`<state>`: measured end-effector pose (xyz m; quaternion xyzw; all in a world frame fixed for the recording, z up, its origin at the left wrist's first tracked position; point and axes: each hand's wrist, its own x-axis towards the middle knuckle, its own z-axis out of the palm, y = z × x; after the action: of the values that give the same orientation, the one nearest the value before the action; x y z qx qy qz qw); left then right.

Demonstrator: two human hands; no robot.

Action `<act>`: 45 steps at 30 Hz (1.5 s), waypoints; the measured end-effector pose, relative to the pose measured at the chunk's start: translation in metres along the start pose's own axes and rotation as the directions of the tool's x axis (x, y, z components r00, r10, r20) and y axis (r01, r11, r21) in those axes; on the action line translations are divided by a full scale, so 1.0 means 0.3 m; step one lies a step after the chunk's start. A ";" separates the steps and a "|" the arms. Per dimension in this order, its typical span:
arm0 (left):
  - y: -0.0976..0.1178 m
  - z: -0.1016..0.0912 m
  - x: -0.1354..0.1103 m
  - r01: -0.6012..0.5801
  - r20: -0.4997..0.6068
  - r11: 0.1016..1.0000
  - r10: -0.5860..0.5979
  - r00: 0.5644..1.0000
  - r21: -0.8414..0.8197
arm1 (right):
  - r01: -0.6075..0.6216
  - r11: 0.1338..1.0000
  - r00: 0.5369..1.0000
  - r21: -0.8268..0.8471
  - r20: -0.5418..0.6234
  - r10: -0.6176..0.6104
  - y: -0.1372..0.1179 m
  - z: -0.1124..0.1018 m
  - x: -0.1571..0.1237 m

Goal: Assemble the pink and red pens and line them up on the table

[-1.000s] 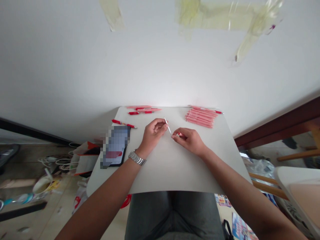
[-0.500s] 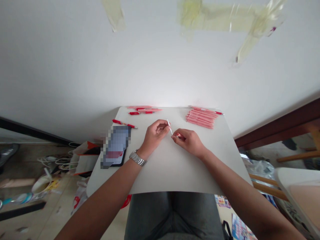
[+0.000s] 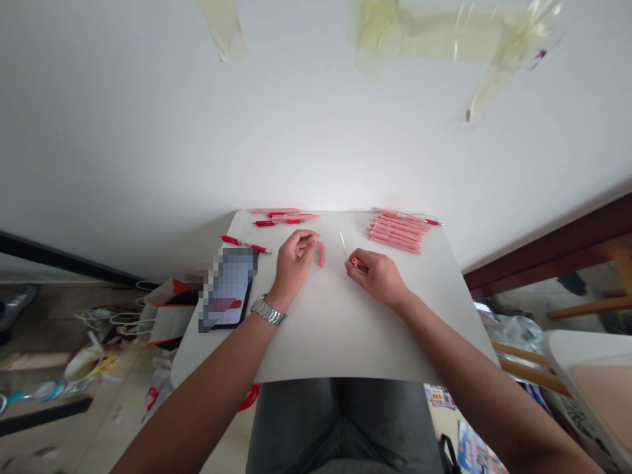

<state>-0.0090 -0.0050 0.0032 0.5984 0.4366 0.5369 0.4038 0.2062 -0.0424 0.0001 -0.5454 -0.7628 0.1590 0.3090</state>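
Observation:
My left hand (image 3: 295, 263), with a metal watch (image 3: 268, 309) at the wrist, is closed, its fingertips on a short pink pen part (image 3: 321, 254) that points down toward the tabletop. To its right, my right hand (image 3: 374, 275) grips a thin white pen refill (image 3: 342, 243) that sticks up and away from the fingers. A red-ended pen part (image 3: 359, 264) is also tucked in that hand, mostly covered by the fingers. The hands are a short way apart above the middle of the white table (image 3: 326, 342).
Pink pen pieces (image 3: 397, 234) lie in a row at the back right, beside a red pen (image 3: 434, 222). Red pens (image 3: 280, 223) and pink pieces lie at the back left. Another red pen (image 3: 247, 244) rests above a phone (image 3: 228, 289). A white wall (image 3: 316, 145) rises behind the table.
My hands have moved apart. The white refill, earlier between both hands, is now in my right hand alone. A pink pen part now shows at my left fingertips.

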 end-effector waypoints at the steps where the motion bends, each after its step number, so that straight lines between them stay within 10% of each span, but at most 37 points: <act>1: -0.001 -0.002 0.002 0.000 -0.012 1.000 0.000 1.000 0.009 | -0.009 0.999 1.000 -0.041 -0.006 0.009 0.001 0.001 0.000; 23: -0.008 -0.003 0.001 0.006 -0.022 0.998 -0.005 1.000 0.063 | -0.091 0.939 0.989 -0.331 0.082 0.125 -0.010 0.003 0.003; 38: 0.008 0.005 -0.015 -0.076 0.098 0.984 0.061 0.993 0.158 | 0.042 0.999 0.999 0.025 -0.020 -0.042 0.016 -0.012 0.008; 45: 0.018 0.012 -0.028 -0.343 0.267 0.824 0.241 0.933 0.451 | 0.072 0.980 0.992 0.187 -0.116 -0.050 0.008 -0.028 0.001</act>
<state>-0.0053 -0.0147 0.0056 0.7914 0.4186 0.4016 0.1929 0.2135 -0.0421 0.0051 -0.4976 -0.7421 0.1914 0.4063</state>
